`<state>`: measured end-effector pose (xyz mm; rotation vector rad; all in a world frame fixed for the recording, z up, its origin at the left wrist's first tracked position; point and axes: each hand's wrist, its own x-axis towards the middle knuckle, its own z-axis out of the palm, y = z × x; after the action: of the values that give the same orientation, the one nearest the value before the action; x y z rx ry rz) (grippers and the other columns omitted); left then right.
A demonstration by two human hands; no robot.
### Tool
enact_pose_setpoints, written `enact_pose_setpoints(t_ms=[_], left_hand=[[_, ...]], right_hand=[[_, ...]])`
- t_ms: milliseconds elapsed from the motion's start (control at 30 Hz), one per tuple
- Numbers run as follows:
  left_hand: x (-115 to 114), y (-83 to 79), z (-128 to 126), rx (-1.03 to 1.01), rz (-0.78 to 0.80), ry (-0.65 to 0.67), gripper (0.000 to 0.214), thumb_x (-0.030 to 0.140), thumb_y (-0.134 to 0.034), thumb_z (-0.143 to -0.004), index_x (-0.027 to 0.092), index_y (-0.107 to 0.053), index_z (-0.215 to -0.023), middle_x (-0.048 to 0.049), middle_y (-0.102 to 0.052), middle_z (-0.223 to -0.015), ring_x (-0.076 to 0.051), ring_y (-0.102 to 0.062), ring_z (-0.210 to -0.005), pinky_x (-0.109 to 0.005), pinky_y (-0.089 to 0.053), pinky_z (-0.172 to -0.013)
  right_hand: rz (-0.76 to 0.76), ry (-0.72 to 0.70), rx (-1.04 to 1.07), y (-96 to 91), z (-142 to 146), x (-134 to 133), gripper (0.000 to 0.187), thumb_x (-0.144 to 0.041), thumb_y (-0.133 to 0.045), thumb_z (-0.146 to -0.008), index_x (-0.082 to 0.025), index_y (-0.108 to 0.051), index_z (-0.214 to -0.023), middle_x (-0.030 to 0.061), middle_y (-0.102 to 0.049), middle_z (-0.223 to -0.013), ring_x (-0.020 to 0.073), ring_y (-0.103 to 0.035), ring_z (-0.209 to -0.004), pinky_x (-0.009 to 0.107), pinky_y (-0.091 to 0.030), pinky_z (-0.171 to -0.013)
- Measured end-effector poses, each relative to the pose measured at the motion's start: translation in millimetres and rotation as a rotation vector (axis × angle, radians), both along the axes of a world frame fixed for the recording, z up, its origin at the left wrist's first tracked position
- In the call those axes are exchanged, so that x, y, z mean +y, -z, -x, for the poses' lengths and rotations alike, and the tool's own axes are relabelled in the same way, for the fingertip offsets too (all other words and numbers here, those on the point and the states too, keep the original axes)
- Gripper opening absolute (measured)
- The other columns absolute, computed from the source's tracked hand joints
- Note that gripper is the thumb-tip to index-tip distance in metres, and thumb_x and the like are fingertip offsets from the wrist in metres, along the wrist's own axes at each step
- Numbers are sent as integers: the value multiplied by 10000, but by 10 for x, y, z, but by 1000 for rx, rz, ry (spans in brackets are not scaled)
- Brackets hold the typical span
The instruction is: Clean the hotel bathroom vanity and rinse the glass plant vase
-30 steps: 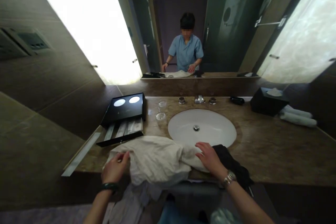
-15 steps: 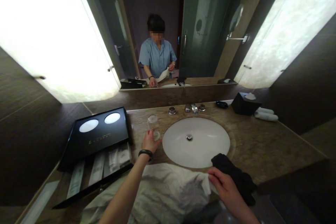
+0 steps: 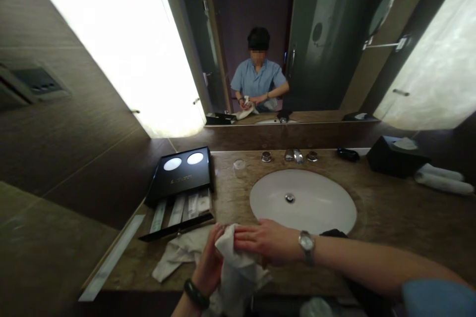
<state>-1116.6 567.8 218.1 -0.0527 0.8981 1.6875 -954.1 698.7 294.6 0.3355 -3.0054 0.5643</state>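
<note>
My left hand (image 3: 210,262), with a dark bangle at the wrist, is closed round a drinking glass that is mostly hidden by its fingers and a white cloth (image 3: 238,270). My right hand (image 3: 269,241), wearing a watch, presses the bunched cloth against the glass with its fingers together. The cloth hangs below both hands. Part of the white fabric lies on the counter (image 3: 228,203) to the left. A second clear glass (image 3: 239,168) stands behind the hands, left of the sink.
The oval sink (image 3: 308,208) lies to the right, behind my right forearm, with a chrome faucet (image 3: 297,156) at its back. At left is a black amenity box (image 3: 189,178) with its drawer pulled out. A tissue box (image 3: 396,158) and rolled white towels (image 3: 444,181) stand at right.
My left hand has lifted one of two glasses off the counter and drawn it toward me. My right hand has brought the cloth over to it. The view has turned left.
</note>
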Motion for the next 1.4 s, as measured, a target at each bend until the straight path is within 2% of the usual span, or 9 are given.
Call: enact_pose_setpoints(t_ms=[133,300,667,867,1033,1133,1200,1300,1400], left_hand=[[-10,-209,-50,-127,-49,-16,286,411,-601,-906,152,-683,-996,-65,-753,-858,-220,-720,-853,-330,-573,-805],[-5,-388,-45,261,20,-172,513,459,-814,-693,165,-607,-1058,-26,-717,-852,-165,-668,-718,-258,-533,-625],[-277,-878,-14,992,-24,-130,605,517,-759,-738,215,-544,-1217,-45,-688,-988,-182,-625,-838,-284,-500,-784],[-167,-672,18,469,23,-11,638,583,-745,-697,196,-524,-1153,-13,-659,-798,-176,-621,-675,-274,-498,-617],[-307,-222,-94,808,-31,43,752,665,-741,-688,191,-585,-1249,-127,-706,-1147,-303,-655,-1073,-379,-501,-964],[-627,-41,4,1126,99,206,425,526,-765,-698,186,-756,-951,-116,-759,-928,-351,-681,-992,-394,-525,-885],[-750,-127,224,1248,159,242,263,443,-691,-735,203,-783,-794,-110,-759,-832,-344,-694,-855,-403,-535,-771],[-671,-550,600,1572,121,-34,262,315,-631,-715,277,-807,-906,-86,-767,-976,-342,-659,-959,-458,-503,-876],[-504,-892,656,1750,73,-257,416,344,-658,-732,284,-762,-1130,-95,-679,-1288,-366,-516,-1251,-542,-329,-1123]], right_hand=[[-164,22,84,63,146,75,665,-226,-632,-897,-121,-359,-1495,149,-469,-1523,214,-365,-1458,329,-511,-958],[36,111,152,266,294,-83,439,-170,-545,-920,-105,-530,-1354,162,-620,-1350,241,-509,-1329,358,-461,-1070],[1607,292,185,-238,277,-726,508,-338,-660,-851,-222,-526,-1327,68,-667,-1174,190,-645,-951,311,-523,-825],[766,184,125,-5,379,-517,524,-194,-708,-737,-207,-616,-1252,61,-693,-1114,210,-635,-961,340,-494,-907],[1076,297,179,-197,414,-116,485,-347,-738,-771,-177,-651,-1217,46,-724,-1045,194,-672,-887,338,-529,-880],[1023,481,418,-480,298,137,573,-358,-731,-781,-178,-597,-1308,64,-715,-1142,203,-674,-955,343,-527,-891],[686,575,440,-576,168,288,537,-275,-731,-762,-183,-628,-1281,74,-721,-1145,214,-671,-976,333,-512,-886],[334,552,170,-469,-63,311,273,-159,-675,-739,-173,-740,-1003,42,-747,-900,178,-663,-793,281,-498,-785],[670,381,-126,-174,-230,10,230,-177,-673,-728,-171,-749,-945,2,-724,-827,144,-635,-730,239,-501,-732]])
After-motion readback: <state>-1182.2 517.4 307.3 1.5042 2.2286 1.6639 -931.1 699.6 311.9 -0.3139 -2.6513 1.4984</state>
